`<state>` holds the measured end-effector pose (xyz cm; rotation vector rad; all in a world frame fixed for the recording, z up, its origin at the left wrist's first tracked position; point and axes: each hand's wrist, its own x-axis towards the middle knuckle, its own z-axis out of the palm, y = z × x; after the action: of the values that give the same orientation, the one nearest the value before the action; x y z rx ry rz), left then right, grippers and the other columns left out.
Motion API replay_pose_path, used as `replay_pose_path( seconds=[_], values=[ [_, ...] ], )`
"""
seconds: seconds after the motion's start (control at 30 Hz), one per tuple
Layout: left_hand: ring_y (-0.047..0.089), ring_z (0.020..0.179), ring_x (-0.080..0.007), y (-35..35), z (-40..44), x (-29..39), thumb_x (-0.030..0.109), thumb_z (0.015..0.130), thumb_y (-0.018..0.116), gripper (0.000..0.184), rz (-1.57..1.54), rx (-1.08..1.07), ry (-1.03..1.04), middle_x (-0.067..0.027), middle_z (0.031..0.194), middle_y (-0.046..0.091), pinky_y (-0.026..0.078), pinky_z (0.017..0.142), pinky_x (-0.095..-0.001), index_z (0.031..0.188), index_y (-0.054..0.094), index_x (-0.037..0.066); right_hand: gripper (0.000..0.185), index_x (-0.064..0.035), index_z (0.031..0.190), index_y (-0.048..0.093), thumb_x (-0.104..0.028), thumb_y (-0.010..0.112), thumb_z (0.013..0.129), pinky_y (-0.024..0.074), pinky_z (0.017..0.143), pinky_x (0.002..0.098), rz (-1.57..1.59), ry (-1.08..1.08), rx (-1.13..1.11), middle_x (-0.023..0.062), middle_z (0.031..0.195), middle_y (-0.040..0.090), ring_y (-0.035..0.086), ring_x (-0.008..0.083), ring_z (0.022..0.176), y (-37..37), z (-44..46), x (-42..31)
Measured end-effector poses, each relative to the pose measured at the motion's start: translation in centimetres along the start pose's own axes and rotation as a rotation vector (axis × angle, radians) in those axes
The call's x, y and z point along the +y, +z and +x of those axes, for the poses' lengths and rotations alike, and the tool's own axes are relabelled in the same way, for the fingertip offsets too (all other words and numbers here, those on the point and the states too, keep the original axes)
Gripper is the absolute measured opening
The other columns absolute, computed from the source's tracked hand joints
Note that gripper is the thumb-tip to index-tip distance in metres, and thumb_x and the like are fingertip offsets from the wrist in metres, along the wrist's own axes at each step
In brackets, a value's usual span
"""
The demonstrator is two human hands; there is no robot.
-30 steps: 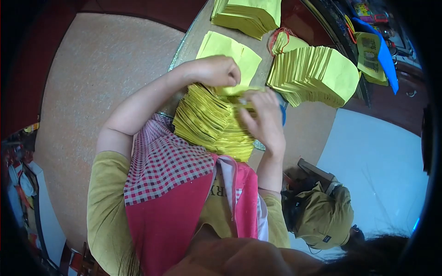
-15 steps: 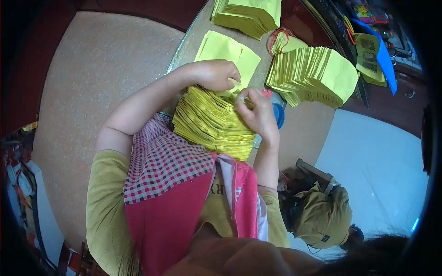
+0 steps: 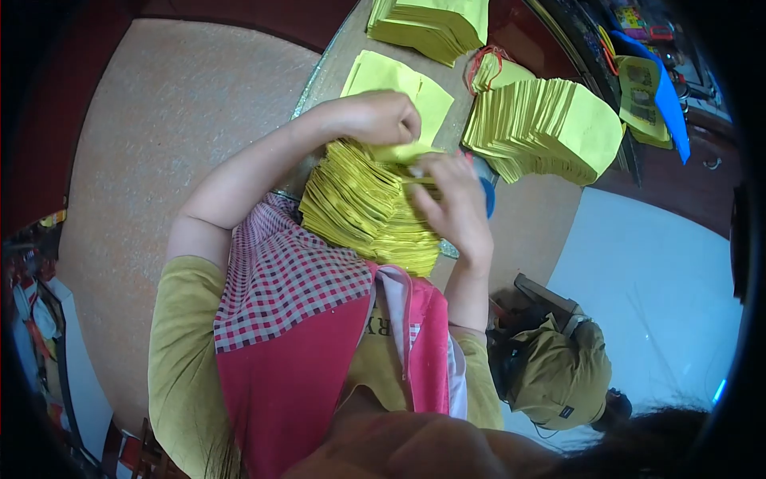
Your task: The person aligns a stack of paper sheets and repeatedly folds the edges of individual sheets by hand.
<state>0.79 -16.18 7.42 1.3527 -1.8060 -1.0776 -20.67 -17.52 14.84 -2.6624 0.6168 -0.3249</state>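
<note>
My left hand (image 3: 387, 118) is closed, knuckles up, on a yellow paper sheet (image 3: 399, 152) at the top of a thick pile of folded yellow papers (image 3: 359, 199). The fingertips are partly hidden from me. At the pile's right side is my right hand (image 3: 456, 199), slightly blurred, its thumb and fingers apart beside the sheet's edge. The pile rests against my checked and pink apron (image 3: 295, 295). Just beyond my left hand, flat yellow sheets (image 3: 431, 104) lie on the table.
A long fanned row of yellow papers (image 3: 542, 128) stands to the right, with red string (image 3: 487, 60) near it. Another yellow stack (image 3: 431, 28) is at the top. A blue round object (image 3: 487, 196) shows behind my right hand. A person (image 3: 562, 371) is at lower right.
My right hand has opened from a pinch and shifted slightly down and right. My left hand has moved slightly up, and more of the sheet shows between the hands.
</note>
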Motion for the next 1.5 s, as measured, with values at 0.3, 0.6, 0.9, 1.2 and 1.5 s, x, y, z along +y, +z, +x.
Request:
replay_pose_path(
  seconds=[0.3,0.6,0.9,1.2,1.5],
  values=[
    [0.068,0.081,-0.0202,-2.0,-1.4,1.8,0.018,0.087,0.062,0.027,-0.312,-0.106,-0.016,-0.0155,0.092,0.072,0.053,0.075,-0.0331,0.103,0.070,-0.003,0.023,-0.0011,0.098,0.060,-0.015,0.071,0.083,0.0516,0.078,0.0406,0.237,0.227,-0.164,0.0182,0.104,0.065,0.065,0.0381,0.094,0.5,0.3,2.3],
    [0.065,0.077,-0.0218,0.3,-0.6,-0.7,0.020,0.094,0.057,0.030,-0.098,-0.149,-0.061,-0.0156,0.087,0.071,0.052,0.075,-0.0348,0.109,0.065,-0.005,0.015,-0.0017,0.091,0.059,-0.010,0.068,0.083,0.0523,0.073,0.0382,0.158,0.195,-0.126,0.0136,0.091,0.067,0.066,0.0340,0.081,1.8,-0.4,1.4],
    [0.064,0.080,-0.0223,-0.6,-1.1,0.6,0.019,0.090,0.062,0.028,-0.101,-0.189,-0.071,-0.0150,0.090,0.070,0.051,0.077,-0.0343,0.106,0.065,-0.004,0.025,-0.0027,0.098,0.061,-0.016,0.076,0.082,0.0532,0.070,0.0369,0.243,0.243,-0.002,0.0107,0.085,0.069,0.070,0.0301,0.082,2.0,0.5,3.2],
    [0.064,0.075,-0.0206,-0.9,-1.0,2.0,0.016,0.087,0.062,0.025,-0.059,-0.252,-0.098,-0.0128,0.082,0.068,0.050,0.070,-0.0334,0.102,0.066,-0.003,0.018,-0.0039,0.095,0.060,-0.014,0.071,0.085,0.0301,0.113,0.0527,0.167,0.235,0.090,0.0074,0.075,0.066,0.067,0.0268,0.072,2.9,1.1,3.1],
    [0.064,0.076,-0.0133,-0.2,-0.1,-0.8,0.017,0.090,0.063,0.026,-0.207,-0.153,-0.084,-0.0083,0.083,0.071,0.052,0.073,-0.0295,0.106,0.067,-0.003,0.022,-0.0055,0.100,0.062,-0.012,0.070,0.081,0.0443,0.084,0.0418,-0.042,0.093,0.075,0.0125,0.097,0.067,0.063,0.0312,0.092,1.3,0.5,0.6]
  ],
)
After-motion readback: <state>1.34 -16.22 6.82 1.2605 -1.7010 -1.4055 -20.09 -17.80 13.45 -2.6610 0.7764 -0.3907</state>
